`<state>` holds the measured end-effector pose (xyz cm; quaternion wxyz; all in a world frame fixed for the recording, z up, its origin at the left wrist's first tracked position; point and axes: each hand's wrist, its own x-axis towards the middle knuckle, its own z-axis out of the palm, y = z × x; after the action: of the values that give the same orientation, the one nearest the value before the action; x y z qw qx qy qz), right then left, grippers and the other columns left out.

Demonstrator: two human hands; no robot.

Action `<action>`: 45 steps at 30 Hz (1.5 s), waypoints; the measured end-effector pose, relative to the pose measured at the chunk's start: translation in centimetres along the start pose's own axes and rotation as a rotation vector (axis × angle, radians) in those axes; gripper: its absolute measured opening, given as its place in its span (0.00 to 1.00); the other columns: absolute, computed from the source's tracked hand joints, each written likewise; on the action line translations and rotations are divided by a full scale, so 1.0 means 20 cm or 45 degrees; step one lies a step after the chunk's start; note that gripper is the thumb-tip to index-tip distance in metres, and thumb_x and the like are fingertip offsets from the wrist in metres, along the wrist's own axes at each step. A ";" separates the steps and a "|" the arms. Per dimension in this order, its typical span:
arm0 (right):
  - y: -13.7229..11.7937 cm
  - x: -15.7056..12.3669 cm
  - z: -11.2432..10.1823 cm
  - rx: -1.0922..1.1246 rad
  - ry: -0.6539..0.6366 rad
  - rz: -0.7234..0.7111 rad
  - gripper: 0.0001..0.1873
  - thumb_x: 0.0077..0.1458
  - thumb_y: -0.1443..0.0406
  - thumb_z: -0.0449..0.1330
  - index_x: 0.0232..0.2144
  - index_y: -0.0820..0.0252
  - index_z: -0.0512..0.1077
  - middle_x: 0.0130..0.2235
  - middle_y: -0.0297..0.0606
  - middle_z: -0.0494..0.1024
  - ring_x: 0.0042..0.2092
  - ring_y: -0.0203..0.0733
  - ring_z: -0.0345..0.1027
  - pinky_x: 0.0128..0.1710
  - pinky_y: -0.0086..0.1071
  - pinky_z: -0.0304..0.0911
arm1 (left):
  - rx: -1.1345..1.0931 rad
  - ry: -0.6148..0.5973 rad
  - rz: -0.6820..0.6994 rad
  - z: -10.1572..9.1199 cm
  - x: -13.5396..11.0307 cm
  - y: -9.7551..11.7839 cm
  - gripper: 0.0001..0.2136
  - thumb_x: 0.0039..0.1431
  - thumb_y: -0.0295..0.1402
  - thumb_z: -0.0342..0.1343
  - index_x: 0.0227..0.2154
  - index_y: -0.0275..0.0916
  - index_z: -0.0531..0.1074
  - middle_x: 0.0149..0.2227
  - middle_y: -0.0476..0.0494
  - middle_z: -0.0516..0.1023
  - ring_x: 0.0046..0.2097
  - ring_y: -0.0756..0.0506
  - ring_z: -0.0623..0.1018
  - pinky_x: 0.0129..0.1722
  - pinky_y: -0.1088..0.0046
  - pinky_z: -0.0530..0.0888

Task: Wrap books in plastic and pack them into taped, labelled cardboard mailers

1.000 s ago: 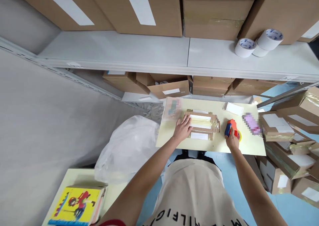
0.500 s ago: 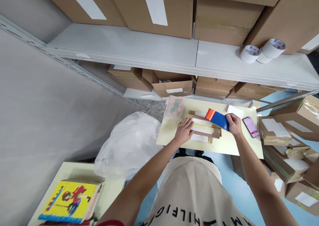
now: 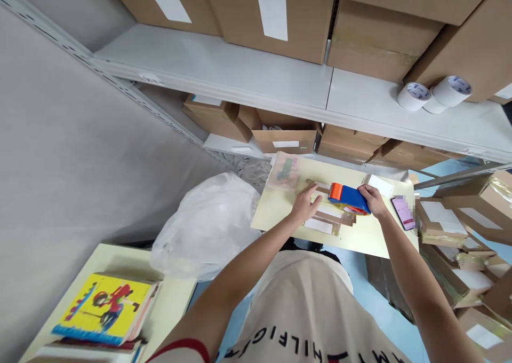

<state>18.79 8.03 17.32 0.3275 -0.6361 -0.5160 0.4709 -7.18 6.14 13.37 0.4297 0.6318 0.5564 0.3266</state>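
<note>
Flat cardboard box (image 3: 330, 210), white-labelled and taped, lies on the bench (image 3: 370, 236) between the two hands, with similar flat pieces showing at its far and near edges.

Changes, left to right: left hand (image 3: 306, 205) was laid flat on the box's left end; now its thumb and fingers stand apart there. Tape dispenser (image 3: 352, 196) was low on the bench right of the box a second ago; it's now over the box, its orange end towards the left hand. Judgement: dispenser is in working position, left hand has loosened its hold on the box.

Hands: left one open, fingers spread, nothing gripped; can't tell if fingertips touch the box. Right hand (image 3: 372, 200) is closed round the blue rear of the dispenser, tilted, tape roll (image 3: 355, 210) showing below. Can't tell if the orange end meets the box.

Around them: white plastic bag (image 3: 208, 221) left of the left hand, off the bench; printed translucent sheet (image 3: 285, 172) just beyond it. Beyond the right hand, a white card (image 3: 380, 184); to its right, a phone (image 3: 403, 212), partly blurred; further right, stacked cartons (image 3: 444, 232).
</note>
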 end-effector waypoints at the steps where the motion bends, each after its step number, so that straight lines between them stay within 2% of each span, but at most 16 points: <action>1: 0.01 0.00 -0.01 0.004 -0.010 -0.010 0.25 0.45 0.42 0.61 0.22 0.58 0.68 0.21 0.30 0.67 0.24 0.35 0.59 0.24 0.30 0.58 | -0.207 -0.035 -0.136 0.02 0.03 0.02 0.20 0.61 0.36 0.54 0.56 0.39 0.69 0.59 0.34 0.72 0.59 0.39 0.73 0.56 0.58 0.70; 4: 0.03 0.00 -0.02 -0.011 -0.011 -0.052 0.25 0.46 0.42 0.60 0.22 0.58 0.69 0.22 0.31 0.68 0.25 0.36 0.60 0.25 0.31 0.59 | -0.698 -0.267 -0.628 0.07 0.11 0.07 0.15 0.62 0.38 0.54 0.49 0.39 0.72 0.46 0.38 0.80 0.41 0.46 0.82 0.39 0.70 0.76; 6: 0.03 0.00 -0.02 -0.033 -0.011 -0.071 0.25 0.46 0.42 0.60 0.22 0.58 0.69 0.22 0.32 0.69 0.25 0.37 0.60 0.26 0.32 0.60 | -0.856 -0.369 -0.790 0.10 0.14 0.09 0.09 0.61 0.34 0.54 0.40 0.37 0.75 0.37 0.42 0.82 0.33 0.50 0.80 0.33 0.75 0.74; 9: 0.02 -0.02 -0.01 -0.079 -0.025 -0.105 0.26 0.47 0.41 0.58 0.22 0.58 0.68 0.23 0.33 0.69 0.26 0.38 0.61 0.26 0.32 0.60 | -0.836 -0.300 -0.733 0.11 0.15 0.10 0.05 0.57 0.28 0.57 0.32 0.35 0.77 0.26 0.47 0.79 0.27 0.53 0.77 0.30 0.77 0.73; 12: -0.01 -0.04 -0.01 -0.159 -0.043 -0.152 0.27 0.48 0.40 0.57 0.23 0.58 0.69 0.23 0.34 0.70 0.25 0.38 0.61 0.25 0.32 0.59 | -0.675 -0.192 -0.576 0.05 0.14 0.06 0.03 0.54 0.28 0.61 0.29 0.35 0.79 0.24 0.47 0.79 0.26 0.51 0.77 0.30 0.74 0.75; 17: -0.04 -0.11 -0.04 -0.411 -0.067 -0.165 0.26 0.52 0.42 0.55 0.24 0.58 0.71 0.23 0.35 0.74 0.25 0.39 0.64 0.26 0.32 0.60 | -0.427 -0.003 -0.499 -0.19 0.11 -0.16 0.05 0.52 0.31 0.64 0.25 0.34 0.79 0.25 0.46 0.81 0.27 0.49 0.79 0.31 0.72 0.76; 20: -0.05 -0.13 -0.03 -0.564 -0.050 -0.164 0.25 0.53 0.43 0.53 0.24 0.57 0.72 0.23 0.36 0.75 0.25 0.40 0.66 0.27 0.33 0.61 | -0.259 0.040 -0.490 -0.27 0.10 -0.29 0.05 0.53 0.31 0.62 0.25 0.35 0.78 0.25 0.46 0.81 0.27 0.48 0.80 0.32 0.72 0.77; 24: -0.07 -0.14 0.02 -0.658 -0.001 -0.167 0.24 0.54 0.45 0.52 0.25 0.56 0.73 0.23 0.36 0.76 0.25 0.40 0.67 0.27 0.32 0.61 | -0.177 0.071 -0.477 -0.20 0.11 -0.37 0.03 0.52 0.29 0.61 0.26 0.37 0.78 0.27 0.46 0.82 0.30 0.47 0.81 0.36 0.71 0.78; 27: -0.09 -0.14 0.04 -0.677 0.005 -0.131 0.24 0.55 0.46 0.51 0.26 0.57 0.73 0.23 0.36 0.76 0.24 0.40 0.67 0.26 0.32 0.60 | -0.122 0.095 -0.481 -0.12 0.12 -0.40 0.04 0.54 0.30 0.60 0.31 0.37 0.79 0.32 0.44 0.83 0.38 0.43 0.83 0.43 0.69 0.77; 29: -0.09 -0.15 0.04 -0.672 0.014 -0.129 0.24 0.55 0.46 0.51 0.26 0.57 0.73 0.23 0.36 0.76 0.25 0.40 0.67 0.26 0.32 0.61 | -0.092 0.127 -0.491 -0.09 0.11 -0.41 0.12 0.54 0.31 0.60 0.43 0.38 0.78 0.40 0.41 0.84 0.45 0.42 0.82 0.50 0.66 0.75; 33: -0.09 -0.15 0.04 -0.643 0.039 -0.129 0.25 0.53 0.45 0.52 0.26 0.58 0.74 0.23 0.37 0.76 0.25 0.40 0.67 0.27 0.32 0.61 | -0.151 0.287 -0.567 -0.06 0.09 -0.45 0.37 0.51 0.36 0.66 0.64 0.40 0.60 0.59 0.35 0.72 0.57 0.37 0.75 0.57 0.62 0.71; 35: -0.08 -0.15 0.04 -0.632 0.049 -0.113 0.25 0.53 0.45 0.51 0.26 0.58 0.74 0.22 0.36 0.76 0.25 0.40 0.67 0.27 0.32 0.61 | -0.231 0.313 -0.542 -0.02 0.07 -0.46 0.35 0.55 0.41 0.62 0.64 0.40 0.58 0.64 0.35 0.66 0.61 0.37 0.71 0.59 0.61 0.70; 38: -0.08 -0.15 0.05 -0.610 0.056 -0.098 0.25 0.53 0.45 0.52 0.26 0.58 0.74 0.23 0.36 0.76 0.25 0.40 0.67 0.27 0.32 0.61 | -0.284 0.179 -0.442 0.05 0.03 -0.46 0.29 0.65 0.48 0.47 0.64 0.38 0.59 0.65 0.36 0.64 0.65 0.39 0.65 0.63 0.61 0.64; 41: -0.07 -0.15 0.05 -0.588 0.049 -0.086 0.25 0.53 0.45 0.52 0.27 0.58 0.74 0.24 0.37 0.77 0.25 0.40 0.67 0.26 0.32 0.61 | -0.185 -0.097 -0.405 0.08 -0.02 -0.45 0.36 0.65 0.55 0.36 0.68 0.37 0.47 0.70 0.34 0.51 0.70 0.40 0.54 0.67 0.60 0.57; 43: -0.07 -0.15 0.04 -0.594 0.038 -0.090 0.24 0.54 0.45 0.52 0.27 0.58 0.74 0.24 0.37 0.77 0.25 0.40 0.68 0.27 0.32 0.61 | 0.035 -0.231 -0.291 0.05 -0.03 -0.41 0.45 0.61 0.60 0.40 0.70 0.33 0.37 0.72 0.30 0.39 0.71 0.37 0.44 0.68 0.56 0.52; 45: -0.06 -0.15 0.03 -0.607 0.024 -0.102 0.24 0.54 0.46 0.52 0.27 0.58 0.74 0.24 0.37 0.77 0.26 0.41 0.68 0.28 0.32 0.62 | 0.346 -0.328 -0.020 0.00 0.00 -0.34 0.59 0.49 0.64 0.52 0.69 0.28 0.31 0.71 0.24 0.31 0.71 0.31 0.34 0.68 0.48 0.44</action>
<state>17.68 5.49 19.03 0.1915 -0.6788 -0.6344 0.3165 -10.08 6.14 7.28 0.4107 0.7162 0.5407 0.1615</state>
